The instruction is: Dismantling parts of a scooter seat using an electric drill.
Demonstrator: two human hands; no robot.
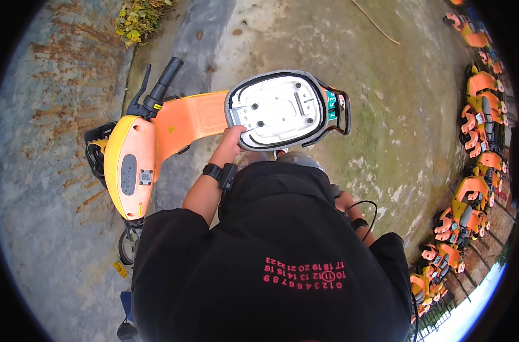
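Note:
A yellow and orange scooter (129, 169) stands across in front of me, its black handlebar grip (167, 77) at the left. At its rear is a white oval seat base (279, 111) with a black rim, several dark fittings and a slot. My left hand (233, 137) grips the near left edge of this white base, a black device strapped at the wrist. My right hand (343, 202) is low at my right side, partly hidden by my black shirt, curled round a small grey object that I cannot make out, near a thin black cable.
A long row of similar scooters (476, 194) lines the right side. The ground (385, 114) is stained concrete, with rust marks on the left. A leafy plant (135, 20) and a thin stick (376, 23) lie toward the top.

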